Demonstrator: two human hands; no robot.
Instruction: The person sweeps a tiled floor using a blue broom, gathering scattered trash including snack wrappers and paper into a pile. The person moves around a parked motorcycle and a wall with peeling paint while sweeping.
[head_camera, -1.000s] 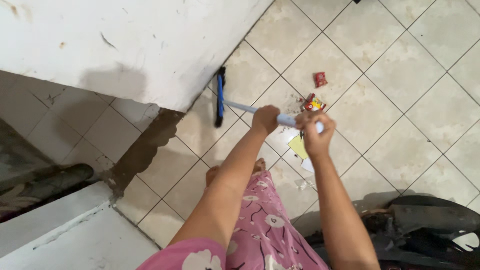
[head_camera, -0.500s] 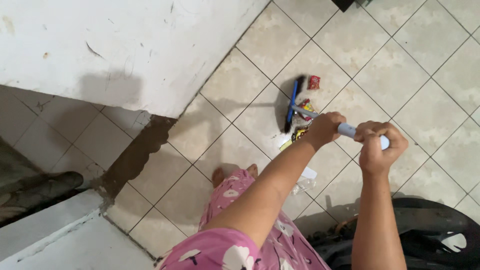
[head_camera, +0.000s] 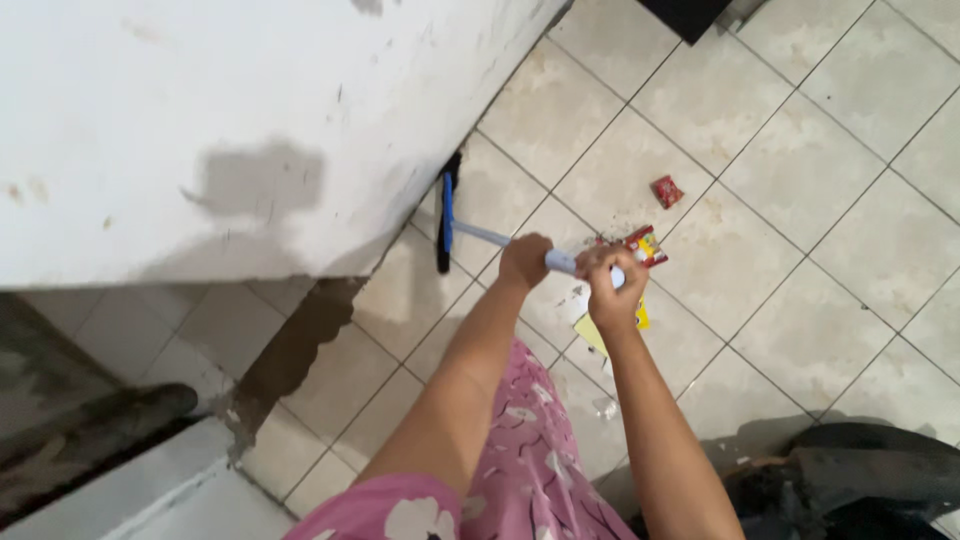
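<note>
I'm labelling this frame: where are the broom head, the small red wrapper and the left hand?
broom head (head_camera: 444, 222), head view, middle of the bristle bar.
small red wrapper (head_camera: 667, 191), head view, its centre.
left hand (head_camera: 525, 262), head view, knuckles.

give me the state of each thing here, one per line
left hand: closed round the broom handle, lower down
right hand: closed round the handle's top end
broom: held slanted, head on the floor against the white wall
small red wrapper: lying loose on the tiles, apart
red and yellow wrapper: crumpled, lying by the hands
yellow paper: flat on the floor, partly hidden by the right arm
</note>
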